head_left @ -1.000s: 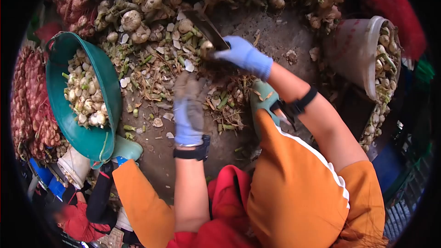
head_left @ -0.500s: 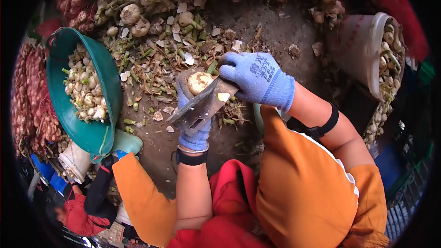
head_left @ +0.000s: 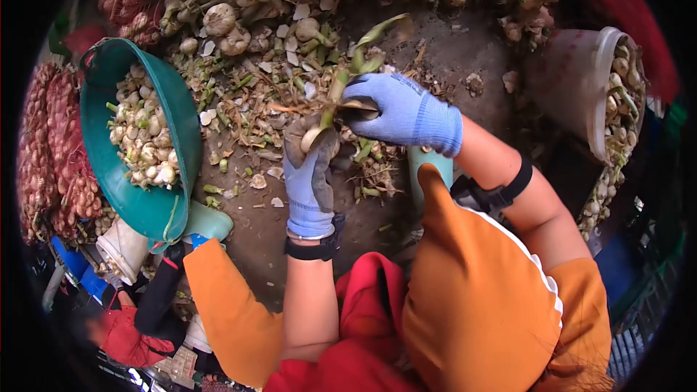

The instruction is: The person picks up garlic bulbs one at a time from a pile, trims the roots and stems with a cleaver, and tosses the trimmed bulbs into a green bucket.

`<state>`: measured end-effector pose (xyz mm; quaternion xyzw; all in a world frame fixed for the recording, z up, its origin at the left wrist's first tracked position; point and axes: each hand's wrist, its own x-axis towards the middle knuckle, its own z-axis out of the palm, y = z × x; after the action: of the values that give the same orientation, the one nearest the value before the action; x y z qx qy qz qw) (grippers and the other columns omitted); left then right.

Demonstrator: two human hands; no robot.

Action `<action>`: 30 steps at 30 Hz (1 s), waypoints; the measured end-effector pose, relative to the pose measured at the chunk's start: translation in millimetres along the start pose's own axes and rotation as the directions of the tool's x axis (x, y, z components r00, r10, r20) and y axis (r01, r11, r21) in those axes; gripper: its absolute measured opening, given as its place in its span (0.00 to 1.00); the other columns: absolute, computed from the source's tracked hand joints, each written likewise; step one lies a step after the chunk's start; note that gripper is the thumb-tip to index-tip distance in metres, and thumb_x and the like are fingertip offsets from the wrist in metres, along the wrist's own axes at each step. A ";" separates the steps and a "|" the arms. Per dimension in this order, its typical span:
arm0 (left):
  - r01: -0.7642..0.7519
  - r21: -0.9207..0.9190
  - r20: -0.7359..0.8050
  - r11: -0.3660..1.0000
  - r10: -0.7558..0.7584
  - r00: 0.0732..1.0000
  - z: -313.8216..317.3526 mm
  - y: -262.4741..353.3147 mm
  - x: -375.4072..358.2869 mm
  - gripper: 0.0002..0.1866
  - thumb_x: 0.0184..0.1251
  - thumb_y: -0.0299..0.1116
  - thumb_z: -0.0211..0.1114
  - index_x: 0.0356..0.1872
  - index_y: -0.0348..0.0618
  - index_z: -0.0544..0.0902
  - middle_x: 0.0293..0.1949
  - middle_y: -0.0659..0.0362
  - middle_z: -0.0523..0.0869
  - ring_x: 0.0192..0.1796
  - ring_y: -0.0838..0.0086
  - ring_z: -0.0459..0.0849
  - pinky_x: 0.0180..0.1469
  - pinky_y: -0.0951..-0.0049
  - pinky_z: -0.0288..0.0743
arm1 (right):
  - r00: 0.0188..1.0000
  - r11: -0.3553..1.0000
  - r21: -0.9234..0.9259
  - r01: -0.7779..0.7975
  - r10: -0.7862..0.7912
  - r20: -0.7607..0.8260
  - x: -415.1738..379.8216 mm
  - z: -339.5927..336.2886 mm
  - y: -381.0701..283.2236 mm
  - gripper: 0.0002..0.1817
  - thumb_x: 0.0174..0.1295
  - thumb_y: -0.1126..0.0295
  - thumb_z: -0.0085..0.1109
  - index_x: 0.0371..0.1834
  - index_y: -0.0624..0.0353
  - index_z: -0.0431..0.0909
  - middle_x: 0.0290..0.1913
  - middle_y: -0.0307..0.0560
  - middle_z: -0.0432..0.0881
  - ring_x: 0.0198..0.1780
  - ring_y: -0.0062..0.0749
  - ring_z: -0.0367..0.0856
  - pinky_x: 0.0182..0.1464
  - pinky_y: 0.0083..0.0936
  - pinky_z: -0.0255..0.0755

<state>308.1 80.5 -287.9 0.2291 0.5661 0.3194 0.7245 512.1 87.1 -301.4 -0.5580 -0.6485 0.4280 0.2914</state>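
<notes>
Blue knit glove on the left hand [head_left: 308, 181], its fingers curled around a pale bulb [head_left: 312, 139], thumb and fingers gripping opposite sides. Bulb is held up in front of the person's knees, a green stalk [head_left: 337, 91] rising from it. Right hand [head_left: 406, 112], gloved alike: fingers bent and pressed together around a knife [head_left: 361, 107], mostly hidden, close beside the stalk. Cut scraps [head_left: 243, 112] litter the ground beyond. To the left, a teal tub [head_left: 109, 167] holding bulbs; to the right, a tilted white bucket [head_left: 563, 80], also filled.
</notes>
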 end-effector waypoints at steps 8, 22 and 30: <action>0.170 -0.789 0.485 0.590 0.429 0.762 -95.8 116.4 5.3 0.36 0.56 0.36 0.75 0.66 0.47 0.69 0.56 0.64 0.78 0.54 0.73 0.78 0.48 0.76 0.84 | 0.987 0.860 -0.497 0.111 -0.037 0.157 61.5 -1.2 37.0 0.18 0.56 0.57 0.60 0.46 0.53 0.85 0.57 0.53 0.79 0.55 0.49 0.80 0.54 0.42 0.75; -0.194 0.062 0.029 0.979 0.193 0.981 -21.4 -7.5 28.4 0.23 0.63 0.20 0.64 0.60 0.41 0.73 0.55 0.56 0.80 0.51 0.72 0.83 0.54 0.71 0.80 | 0.959 0.967 -0.006 -0.255 0.253 0.131 6.2 1.8 -20.6 0.18 0.58 0.52 0.62 0.40 0.55 0.83 0.39 0.54 0.83 0.42 0.48 0.85 0.46 0.41 0.78; -0.598 0.449 0.299 0.664 0.519 0.801 -14.7 1.5 14.1 0.34 0.53 0.33 0.79 0.58 0.42 0.69 0.51 0.55 0.79 0.51 0.68 0.82 0.55 0.69 0.79 | 0.986 0.878 -0.464 0.114 -0.042 0.161 -7.2 -0.5 -30.5 0.13 0.56 0.61 0.63 0.42 0.51 0.77 0.45 0.49 0.78 0.44 0.45 0.85 0.40 0.45 0.79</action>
<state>295.8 91.3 -300.0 0.6022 0.4784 0.3424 0.5396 499.5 79.9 -273.6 -0.5527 -0.7746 0.2847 0.1157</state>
